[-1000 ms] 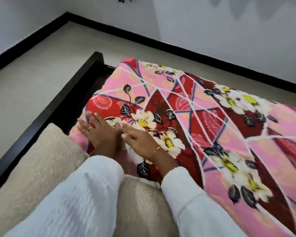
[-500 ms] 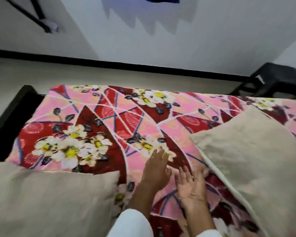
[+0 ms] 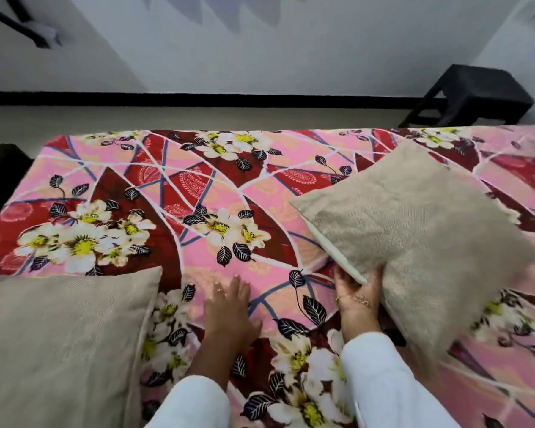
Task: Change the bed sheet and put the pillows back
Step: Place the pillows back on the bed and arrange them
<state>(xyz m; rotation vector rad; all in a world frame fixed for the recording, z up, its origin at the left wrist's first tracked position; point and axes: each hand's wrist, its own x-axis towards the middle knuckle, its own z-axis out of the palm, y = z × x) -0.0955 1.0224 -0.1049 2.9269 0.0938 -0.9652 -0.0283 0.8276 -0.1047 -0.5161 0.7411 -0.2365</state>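
Bed: floral sheet (image 3: 217,186) spread under your hands
Left hand (image 3: 229,307): flat, fingers loose on sheet
Right hand (image 3: 357,296): grasping right pillow (image 3: 414,230) corner; you should lift clear, then set square beside the left pillow (image 3: 59,335)

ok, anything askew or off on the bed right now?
The right-hand pillow sits rotated, corner-on across the floral sheet, its near corner lifted in the right hand. The left pillow lies squarer. The left hand rests flat on the sheet. No damage shows.
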